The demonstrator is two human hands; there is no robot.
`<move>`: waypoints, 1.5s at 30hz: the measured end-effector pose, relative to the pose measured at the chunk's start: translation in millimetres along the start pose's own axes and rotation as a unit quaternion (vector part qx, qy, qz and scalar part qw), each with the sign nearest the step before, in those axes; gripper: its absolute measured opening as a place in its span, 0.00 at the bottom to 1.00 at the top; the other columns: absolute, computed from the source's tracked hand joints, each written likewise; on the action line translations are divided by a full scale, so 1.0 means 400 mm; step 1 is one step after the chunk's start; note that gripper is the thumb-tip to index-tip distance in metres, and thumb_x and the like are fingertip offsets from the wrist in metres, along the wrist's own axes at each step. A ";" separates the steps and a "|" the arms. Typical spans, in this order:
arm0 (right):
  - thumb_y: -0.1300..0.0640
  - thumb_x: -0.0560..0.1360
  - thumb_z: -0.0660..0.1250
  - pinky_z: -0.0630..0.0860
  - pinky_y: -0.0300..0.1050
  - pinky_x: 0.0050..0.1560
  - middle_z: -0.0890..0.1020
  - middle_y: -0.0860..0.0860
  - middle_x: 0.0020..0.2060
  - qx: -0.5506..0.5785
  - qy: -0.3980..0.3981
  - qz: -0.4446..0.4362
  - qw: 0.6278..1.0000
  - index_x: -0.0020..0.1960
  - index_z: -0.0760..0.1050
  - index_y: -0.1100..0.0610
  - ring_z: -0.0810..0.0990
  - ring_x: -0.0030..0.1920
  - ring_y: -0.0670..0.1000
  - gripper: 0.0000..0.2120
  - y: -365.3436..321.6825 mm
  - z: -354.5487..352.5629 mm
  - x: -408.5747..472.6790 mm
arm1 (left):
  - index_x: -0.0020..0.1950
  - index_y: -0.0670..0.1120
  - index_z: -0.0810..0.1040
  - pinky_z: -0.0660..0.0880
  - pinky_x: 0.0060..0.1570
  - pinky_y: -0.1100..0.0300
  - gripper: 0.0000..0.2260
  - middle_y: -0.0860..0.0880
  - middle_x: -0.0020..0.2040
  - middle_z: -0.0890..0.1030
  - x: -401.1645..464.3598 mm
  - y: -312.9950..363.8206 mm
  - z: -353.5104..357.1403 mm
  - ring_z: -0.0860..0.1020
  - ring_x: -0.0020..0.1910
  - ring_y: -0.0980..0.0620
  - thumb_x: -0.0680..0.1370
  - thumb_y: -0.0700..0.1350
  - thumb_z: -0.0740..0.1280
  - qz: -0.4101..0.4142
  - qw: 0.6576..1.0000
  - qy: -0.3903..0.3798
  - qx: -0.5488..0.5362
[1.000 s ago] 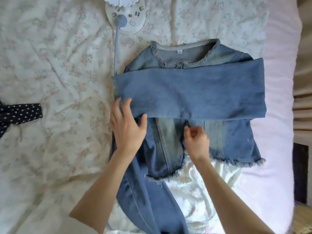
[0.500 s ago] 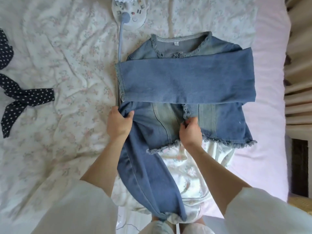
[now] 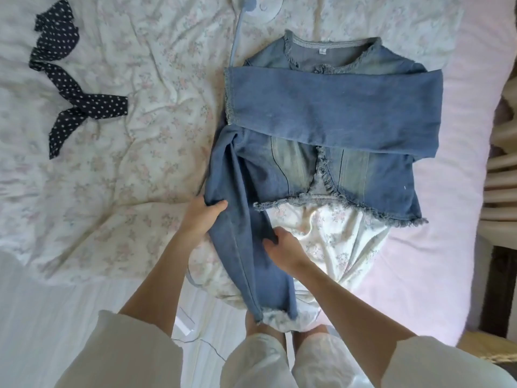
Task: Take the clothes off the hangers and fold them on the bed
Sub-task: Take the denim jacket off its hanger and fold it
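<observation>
A blue denim jacket [image 3: 330,113] with frayed edges lies face up on the bed [image 3: 140,113], collar at the far side. One sleeve is folded flat across its chest. The other sleeve [image 3: 246,247] hangs from the jacket's left side down over the bed's near edge. My left hand [image 3: 202,217] grips this hanging sleeve on its left edge. My right hand [image 3: 285,247] grips the same sleeve on its right edge, a little lower. No hanger shows.
A dark polka-dot ribbon [image 3: 70,88] lies on the floral sheet at the far left. A white round device [image 3: 260,9] with a pale blue cord sits beyond the collar. A pink blanket [image 3: 447,247] covers the right side. Wooden furniture [image 3: 500,177] stands at the right edge.
Both hands have left the jacket's body and hem and slid down toward me along the hanging sleeve, each now gripping one edge. The view has tilted so more of the bed's far left shows.
</observation>
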State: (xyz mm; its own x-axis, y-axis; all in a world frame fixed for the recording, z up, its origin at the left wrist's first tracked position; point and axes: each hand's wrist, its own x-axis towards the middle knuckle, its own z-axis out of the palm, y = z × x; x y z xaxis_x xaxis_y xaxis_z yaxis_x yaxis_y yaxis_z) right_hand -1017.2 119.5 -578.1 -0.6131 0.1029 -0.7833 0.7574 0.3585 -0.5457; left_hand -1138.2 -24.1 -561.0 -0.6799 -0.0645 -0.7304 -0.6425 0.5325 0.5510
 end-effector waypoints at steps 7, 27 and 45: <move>0.61 0.79 0.60 0.76 0.40 0.42 0.81 0.52 0.36 0.392 -0.169 -0.040 0.904 0.43 0.76 0.59 0.79 0.38 0.49 0.08 -0.215 -0.044 -0.069 | 0.56 0.42 0.77 0.77 0.47 0.53 0.11 0.45 0.48 0.82 -0.059 0.180 -0.194 0.81 0.49 0.45 0.75 0.42 0.67 0.062 0.984 -0.027 -0.167; 0.68 0.81 0.45 0.66 0.45 0.67 0.71 0.57 0.42 0.805 0.219 0.050 0.549 0.76 0.49 0.66 0.74 0.41 0.54 0.23 -0.128 -0.338 0.077 | 0.74 0.49 0.61 0.62 0.66 0.48 0.30 0.47 0.71 0.63 0.237 0.376 -0.010 0.61 0.69 0.42 0.74 0.48 0.68 0.344 0.851 -0.009 0.397; 0.45 0.81 0.54 0.77 0.40 0.30 0.80 0.50 0.42 0.709 0.420 0.013 0.567 0.58 0.71 0.55 0.78 0.38 0.48 0.16 -0.179 -0.523 0.162 | 0.45 0.40 0.78 0.67 0.41 0.57 0.14 0.50 0.39 0.74 0.239 0.521 -0.051 0.71 0.38 0.49 0.76 0.48 0.59 0.545 0.817 0.083 0.167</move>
State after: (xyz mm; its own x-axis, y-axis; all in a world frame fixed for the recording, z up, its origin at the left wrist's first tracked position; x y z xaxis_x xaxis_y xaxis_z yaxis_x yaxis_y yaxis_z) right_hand -1158.4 294.6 -527.5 -0.0381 0.7100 -0.7031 -0.1775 -0.6973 -0.6945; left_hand -1344.5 63.7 -507.9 -0.8404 0.5029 0.2020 0.4908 0.5482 0.6773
